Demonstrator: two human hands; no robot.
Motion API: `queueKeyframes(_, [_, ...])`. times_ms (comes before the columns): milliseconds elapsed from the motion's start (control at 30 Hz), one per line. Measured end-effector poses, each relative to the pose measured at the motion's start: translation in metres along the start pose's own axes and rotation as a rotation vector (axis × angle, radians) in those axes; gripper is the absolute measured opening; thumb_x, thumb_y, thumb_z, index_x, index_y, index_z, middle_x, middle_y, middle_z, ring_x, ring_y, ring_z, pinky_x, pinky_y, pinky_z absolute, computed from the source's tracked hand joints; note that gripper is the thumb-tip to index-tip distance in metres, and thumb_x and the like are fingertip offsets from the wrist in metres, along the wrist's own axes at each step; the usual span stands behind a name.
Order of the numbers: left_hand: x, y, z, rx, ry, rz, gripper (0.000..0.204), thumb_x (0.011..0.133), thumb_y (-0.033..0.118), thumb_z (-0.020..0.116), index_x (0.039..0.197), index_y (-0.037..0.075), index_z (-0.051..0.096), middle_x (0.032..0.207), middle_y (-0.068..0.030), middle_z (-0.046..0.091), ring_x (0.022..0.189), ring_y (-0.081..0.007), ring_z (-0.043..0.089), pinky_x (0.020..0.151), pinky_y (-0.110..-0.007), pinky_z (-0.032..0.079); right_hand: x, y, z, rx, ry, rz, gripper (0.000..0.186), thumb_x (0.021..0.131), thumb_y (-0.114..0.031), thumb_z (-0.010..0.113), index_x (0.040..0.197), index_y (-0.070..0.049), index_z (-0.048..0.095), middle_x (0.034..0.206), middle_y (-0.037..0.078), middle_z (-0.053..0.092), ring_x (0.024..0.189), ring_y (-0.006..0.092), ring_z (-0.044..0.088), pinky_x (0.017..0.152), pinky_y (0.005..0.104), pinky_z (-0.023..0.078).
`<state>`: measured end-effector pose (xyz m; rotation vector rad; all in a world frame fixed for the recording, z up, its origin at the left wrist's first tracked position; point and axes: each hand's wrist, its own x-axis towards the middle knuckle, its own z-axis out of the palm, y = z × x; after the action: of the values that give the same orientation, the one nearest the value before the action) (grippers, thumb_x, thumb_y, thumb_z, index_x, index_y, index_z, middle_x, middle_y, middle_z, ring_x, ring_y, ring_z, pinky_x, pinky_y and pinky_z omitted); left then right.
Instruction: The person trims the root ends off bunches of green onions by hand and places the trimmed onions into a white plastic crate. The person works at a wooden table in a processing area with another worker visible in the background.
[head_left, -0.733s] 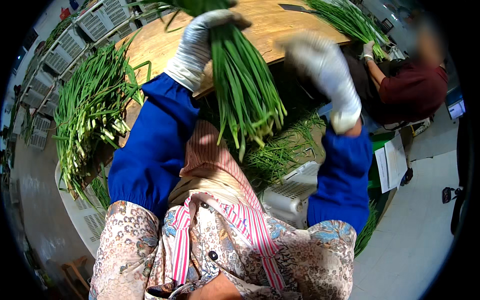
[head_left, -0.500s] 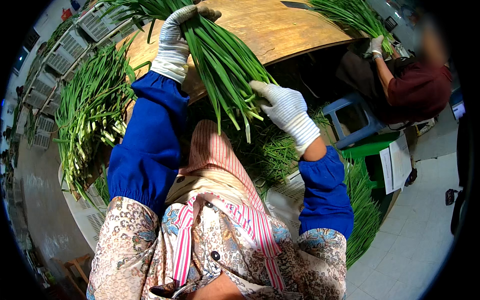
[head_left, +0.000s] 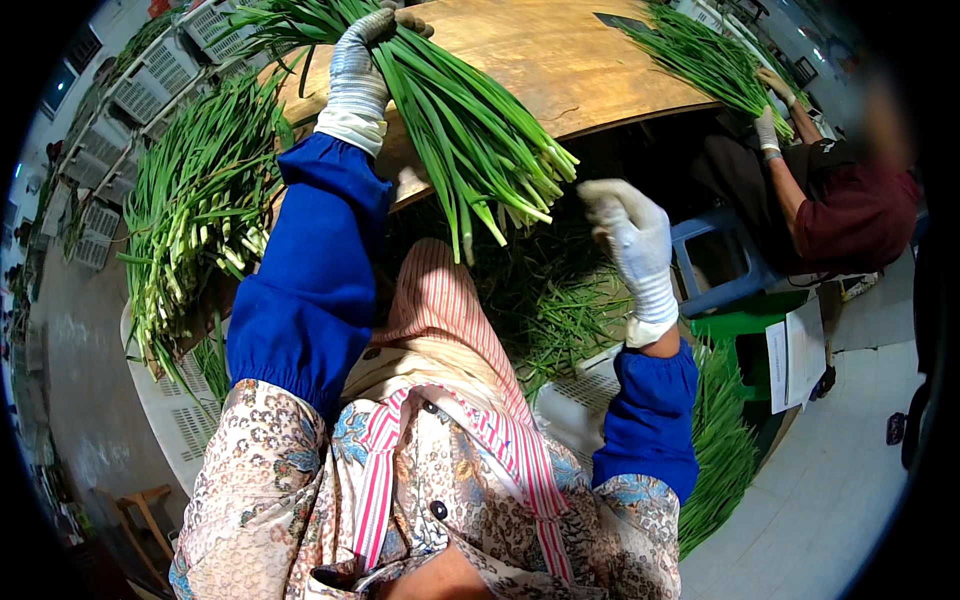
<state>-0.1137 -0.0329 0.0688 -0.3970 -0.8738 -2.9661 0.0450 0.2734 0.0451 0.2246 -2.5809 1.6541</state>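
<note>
My left hand, in a white striped glove, is closed round a bunch of garlic chives above the table edge. The flat green leaves run up past the glove to the upper left. Their pale cut ends fan out toward the lower right, a few stems hanging lower than the others. My right hand, gloved the same way, is just right of those ends and apart from them. Its fingers are curled in, and whatever may be between them is hidden.
A wooden table curves across the top. More chives are heaped at the left beside white crates. Loose trimmings lie below my hands. At right are a blue stool, a green bin and a co-worker handling chives.
My right hand has drawn away from the stem ends, right and downward, its fingers curling. The left hand still holds the bunch. The co-worker's second hand has come into sight at their chives.
</note>
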Motion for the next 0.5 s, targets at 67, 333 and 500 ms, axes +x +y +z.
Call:
queueKeyframes(67, [-0.013,0.001,0.03,0.062,0.087,-0.016,0.014,0.078,0.016,0.06,0.076,0.002,0.06,0.067,-0.0098,0.062,0.06,-0.0218,0.06,0.059,-0.033,0.051,0.006,-0.045,0.024,-0.17,-0.091,-0.232,0.031,0.081,-0.036,0.065,0.091,-0.006,0.068,0.082,0.013,0.067,0.068,0.03,0.063,0.062,0.0375,0.05])
queueKeyframes(333, [0.01,-0.005,0.005,0.025,0.06,-0.037,0.014,0.082,0.017,0.062,0.082,0.003,0.061,0.075,-0.0102,0.064,0.069,-0.0255,0.062,0.068,-0.037,0.051,0.008,-0.014,0.083,-0.562,0.091,-0.39,0.021,0.083,-0.028,0.057,0.072,-0.01,0.057,0.068,0.012,0.06,0.061,0.0324,0.061,0.052,0.0426,0.048])
queueKeyframes(500, [0.017,-0.011,-0.017,0.125,0.059,-0.003,0.02,0.08,0.019,0.063,0.086,0.0,0.062,0.083,-0.0144,0.065,0.081,-0.0323,0.063,0.078,-0.044,0.052,-0.041,0.062,0.064,-0.977,-0.375,-0.123,0.024,0.083,-0.032,0.055,0.082,-0.01,0.063,0.077,0.013,0.065,0.071,0.032,0.065,0.061,0.0427,0.052])
